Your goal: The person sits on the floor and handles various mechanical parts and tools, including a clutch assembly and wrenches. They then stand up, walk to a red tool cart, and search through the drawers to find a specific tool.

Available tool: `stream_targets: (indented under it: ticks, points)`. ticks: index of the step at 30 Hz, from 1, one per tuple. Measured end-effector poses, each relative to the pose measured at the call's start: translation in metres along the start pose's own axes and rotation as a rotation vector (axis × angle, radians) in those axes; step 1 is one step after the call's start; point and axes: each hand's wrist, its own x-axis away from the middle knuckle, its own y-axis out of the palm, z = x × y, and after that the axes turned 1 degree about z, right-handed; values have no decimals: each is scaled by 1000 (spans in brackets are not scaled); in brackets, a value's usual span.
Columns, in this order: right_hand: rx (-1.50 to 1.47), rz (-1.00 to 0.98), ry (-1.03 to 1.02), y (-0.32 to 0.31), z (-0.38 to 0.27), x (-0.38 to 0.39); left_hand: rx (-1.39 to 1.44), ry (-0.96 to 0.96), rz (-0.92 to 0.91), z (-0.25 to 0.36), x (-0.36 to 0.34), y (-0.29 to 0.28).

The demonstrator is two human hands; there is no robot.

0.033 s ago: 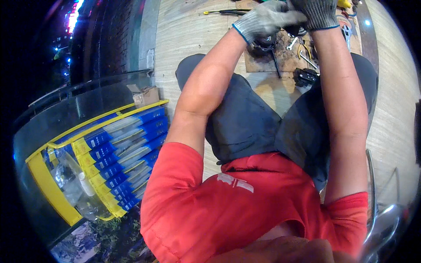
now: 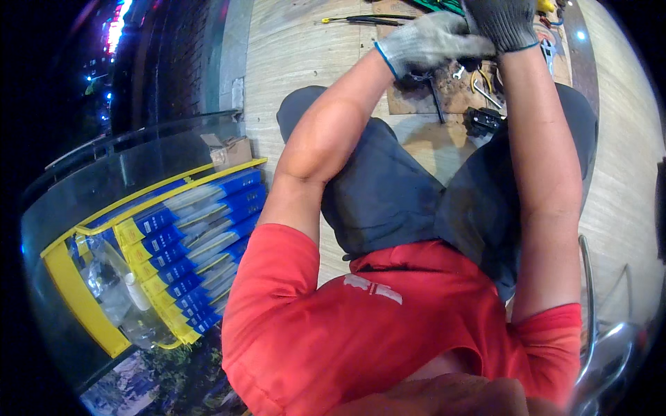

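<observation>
- Evidently, a stained brown mat (image 2: 402,104) extends bodyward from beneath the fingers.
- Gloved left hand (image 2: 438,43) and right hand (image 2: 501,24): left fingers reach across to the right glove; their grip cannot be told.
- Dark part (image 2: 470,64), mostly hidden under the left fingertips: handling seems underway, its completed and remaining portions indeterminable.
- Pliers (image 2: 477,82), small wrench (image 2: 458,72): loose, bodyward of the fingers, crowding them.

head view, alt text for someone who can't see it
Gloved left hand and gloved right hand are close together over a brown sheet bearing a small wrench. The person wears a red shirt; at left, a yellow rack holds blue packs.
</observation>
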Motion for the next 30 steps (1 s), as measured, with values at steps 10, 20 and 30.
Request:
stream_targets:
  ticks: [10,20,30]
  points:
    - [216,-370,179,-7,-14,11,-429,180,104,22,2,14]
    - [1726,308,-443,-35,2,-12,-82,116,97,8,19,-26]
    - [2308,140,-475,-37,3,2,-81,325,125,-5,5,-10]
